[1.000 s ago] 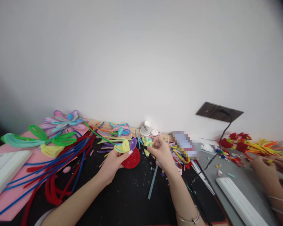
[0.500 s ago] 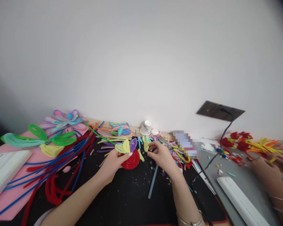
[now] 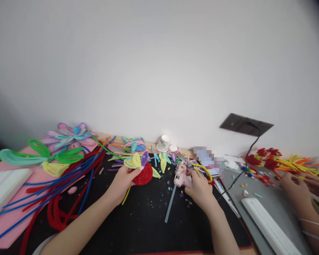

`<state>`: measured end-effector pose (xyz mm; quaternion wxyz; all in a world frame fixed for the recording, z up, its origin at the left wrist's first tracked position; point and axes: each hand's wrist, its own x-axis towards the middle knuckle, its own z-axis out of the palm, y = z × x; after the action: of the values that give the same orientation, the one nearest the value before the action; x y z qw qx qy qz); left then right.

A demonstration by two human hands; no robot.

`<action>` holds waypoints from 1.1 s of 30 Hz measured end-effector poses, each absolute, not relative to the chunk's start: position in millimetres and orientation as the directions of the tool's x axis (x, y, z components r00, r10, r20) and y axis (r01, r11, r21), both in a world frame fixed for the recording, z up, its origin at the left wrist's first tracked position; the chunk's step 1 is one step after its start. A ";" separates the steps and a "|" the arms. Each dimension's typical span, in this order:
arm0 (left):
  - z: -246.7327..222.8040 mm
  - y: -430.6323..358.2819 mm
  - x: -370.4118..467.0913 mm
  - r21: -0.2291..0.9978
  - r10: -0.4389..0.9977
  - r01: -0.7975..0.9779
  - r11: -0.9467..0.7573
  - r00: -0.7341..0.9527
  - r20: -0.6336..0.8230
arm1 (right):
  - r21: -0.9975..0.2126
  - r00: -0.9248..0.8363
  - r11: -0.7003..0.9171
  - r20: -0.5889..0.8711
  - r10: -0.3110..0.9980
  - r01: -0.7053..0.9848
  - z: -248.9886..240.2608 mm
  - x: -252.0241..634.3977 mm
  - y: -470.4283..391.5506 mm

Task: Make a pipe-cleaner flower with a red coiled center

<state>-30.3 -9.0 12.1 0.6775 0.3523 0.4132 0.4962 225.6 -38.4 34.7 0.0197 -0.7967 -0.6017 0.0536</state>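
Observation:
My left hand [image 3: 124, 185] is closed on a red coiled pipe-cleaner disc [image 3: 143, 174]. Yellow petals [image 3: 134, 161] and a purple petal [image 3: 144, 158] show at the disc's upper edge, by my thumb. To the right, my right hand [image 3: 200, 185] has its fingers wrapped around the handle of a pale pink glue gun [image 3: 180, 178]. A long grey glue stick [image 3: 170, 205] extends from the gun toward me over the black mat. Beyond the disc lies a loose yellow petal [image 3: 163, 164], touched by neither hand.
Blue and red pipe cleaners [image 3: 61, 184] and a green petal piece [image 3: 39, 152] cover the left. A paper cup [image 3: 163, 143] stands by the wall. A black cable [image 3: 241, 170] crosses at right, near a white box [image 3: 268, 226] and another person's hands [image 3: 295, 189].
My right hand has left the yellow petal, moved right and taken hold of the glue gun. My left hand, still holding the red disc, has shifted slightly left.

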 end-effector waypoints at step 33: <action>13.0 -15.1 -24.6 0.872 0.909 -0.321 0.369 0.319 -0.267 | -0.960 -0.185 -0.066 -0.119 0.975 0.271 22.7 191.6 -47.2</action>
<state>-24.6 -15.1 13.0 0.7242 0.3678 0.4001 0.4246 191.6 -47.2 22.7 0.3525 -0.5320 -0.5855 0.4999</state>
